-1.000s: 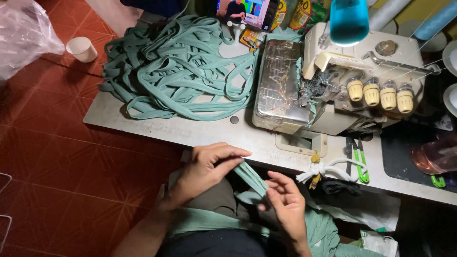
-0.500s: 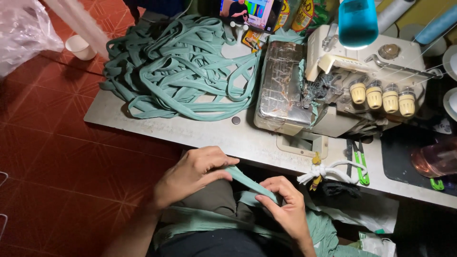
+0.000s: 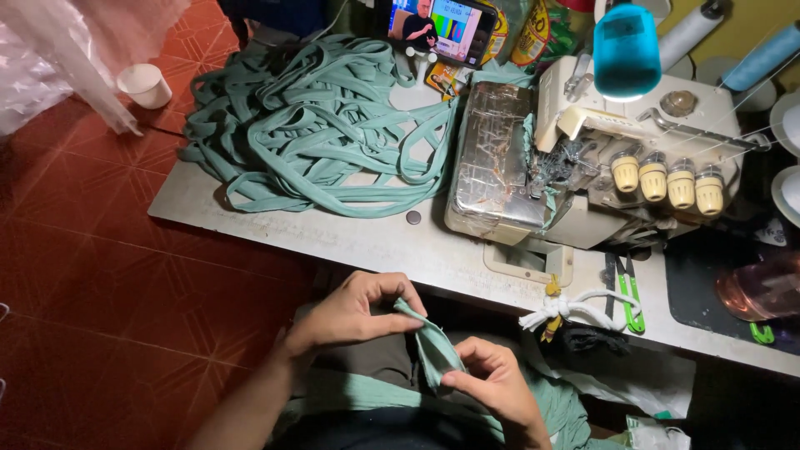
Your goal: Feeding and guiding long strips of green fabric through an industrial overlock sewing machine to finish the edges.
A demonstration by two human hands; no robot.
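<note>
I'm sitting in a small sewing workshop, overlock machine (image 3: 583, 167) standing on my bench (image 3: 367, 242), green fabric strips (image 3: 308, 125) piling beside it, thread cones (image 3: 762, 54) waiting behind

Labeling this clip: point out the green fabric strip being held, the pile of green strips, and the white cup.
green fabric strip (image 3: 435, 350), head view, middle fold.
pile of green strips (image 3: 312, 125), head view, centre.
white cup (image 3: 144, 85), head view, side wall.

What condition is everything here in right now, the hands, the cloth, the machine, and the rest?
Left hand: pinching the green strip's upper end.
Right hand: gripping its lower end.
Green fabric strip: folded, held over the lap.
Pile of green strips: tangled on the table.
Sewing machine: threaded, nothing under it.
Phone: screen lit.
</note>
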